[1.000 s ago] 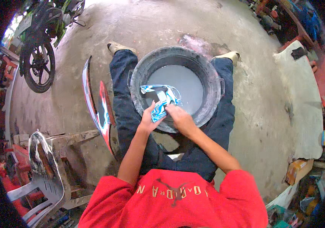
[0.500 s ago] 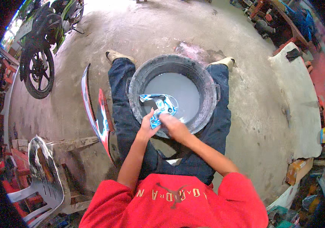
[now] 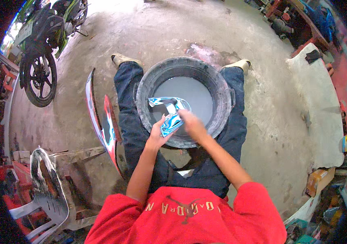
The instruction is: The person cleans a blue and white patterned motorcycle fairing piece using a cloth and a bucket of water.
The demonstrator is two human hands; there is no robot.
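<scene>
While the person's red shirt [image 3: 185, 215] fills the near edge, both bare forearms angle forward and inward between the spread dark trouser legs [image 3: 131, 110]. The left hand [image 3: 157, 134] comes in low, thumb up along the side of a blue-and-white panel [image 3: 172, 122], gripping its near end. And the right hand [image 3: 194, 125] slants in from the other side, knuckles up, fingers bent down onto the panel's right edge! That panel sits tilted over the left part of a big dark tub [image 3: 224, 87], above grey, cloudy liquid [image 3: 200, 97].

Look at the change from half a second ago: the right hand has slid forward along the panel, baring more of its near end, while the left hand stays put.

Now the tricky bits. The left fingers vanish beneath the panel, and the right hand is a blur; whether its fingers pinch anything, I cannot tell. The murky liquid hides the tub's floor. Left of the legs, red-and-white curved trim pieces [image 3: 109, 140] lie on the concrete, and farther off a motorcycle [image 3: 45, 34] runs into the dark lens rim, partly cut off.
</scene>
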